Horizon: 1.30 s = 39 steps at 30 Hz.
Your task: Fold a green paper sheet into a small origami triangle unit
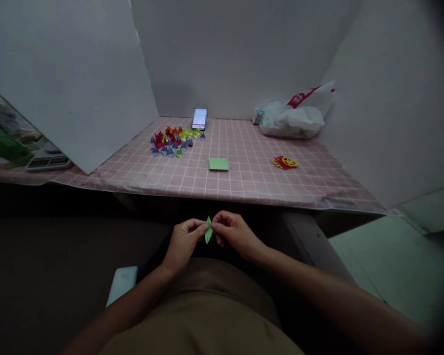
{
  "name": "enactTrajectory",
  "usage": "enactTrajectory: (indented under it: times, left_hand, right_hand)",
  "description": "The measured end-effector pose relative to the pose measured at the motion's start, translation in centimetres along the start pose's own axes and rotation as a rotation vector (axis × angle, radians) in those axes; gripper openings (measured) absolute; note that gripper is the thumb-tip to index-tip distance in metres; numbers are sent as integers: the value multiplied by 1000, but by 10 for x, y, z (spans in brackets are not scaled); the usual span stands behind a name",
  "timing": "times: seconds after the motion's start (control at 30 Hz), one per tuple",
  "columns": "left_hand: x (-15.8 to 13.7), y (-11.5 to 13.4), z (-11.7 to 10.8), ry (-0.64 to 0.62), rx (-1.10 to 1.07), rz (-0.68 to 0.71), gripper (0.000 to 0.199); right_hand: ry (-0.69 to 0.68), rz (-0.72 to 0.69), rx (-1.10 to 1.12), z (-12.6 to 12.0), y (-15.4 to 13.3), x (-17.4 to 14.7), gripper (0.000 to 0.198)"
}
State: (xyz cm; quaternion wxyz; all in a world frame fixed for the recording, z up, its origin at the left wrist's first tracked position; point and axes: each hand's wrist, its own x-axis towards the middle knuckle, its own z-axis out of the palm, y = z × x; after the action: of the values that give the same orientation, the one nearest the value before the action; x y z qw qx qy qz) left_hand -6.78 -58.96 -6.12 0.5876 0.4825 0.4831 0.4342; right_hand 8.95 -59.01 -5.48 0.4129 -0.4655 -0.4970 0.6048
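Observation:
Between my hands, over my lap and below the table's front edge, is a small folded green paper, narrow and diamond-shaped. My left hand pinches its left side between thumb and fingers. From the right, my right hand pinches the other side, its remaining fingers curled. On the table straight ahead lies a stack of square green paper. Farther left sits a cluster of small folded paper pieces in red, orange, yellow, purple and green.
A lit phone leans at the back of the checked pink tablecloth. Back right is a white plastic bag; nearer lie yellow and red cut-outs. White panels enclose the table. A pale device rests by my left forearm.

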Motion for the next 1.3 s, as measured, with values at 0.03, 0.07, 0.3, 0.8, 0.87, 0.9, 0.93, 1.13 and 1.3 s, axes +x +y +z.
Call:
enactTrajectory:
  times: [0.03,0.07,0.3,0.8,0.87,0.9,0.93,1.13,1.3]
  left_hand:
    - [0,0,0,0,4,1,20]
    - [0,-1,0,1,9,4,20]
    - [2,-2,0,21,26,12,19]
    - [3,-5,-1,-110,62,-57,21]
    - [3,-5,-1,-136,66,-80,21]
    - [3,-5,-1,-149,65,-91,21]
    - [3,-6,-1,-158,63,-98,21]
    - [4,-6,-2,-177,85,-120,21]
    - [4,-8,0,-173,63,-60,22]
  right_hand:
    - [2,-1,-4,0,0,0,18]
    - [4,-2,-8,0,0,0,18]
    - [15,-3,-18,1,3,1,18]
    - [-55,20,-106,-3,1,2,17]
    - [-63,16,-139,-4,1,3,15]
    - [-69,7,-159,-5,1,3,14]
    - [-74,-8,-184,-6,2,3,14]
    - [-67,-159,-376,-9,6,4,9]
    - [-6,-241,-434,-8,3,2,11]
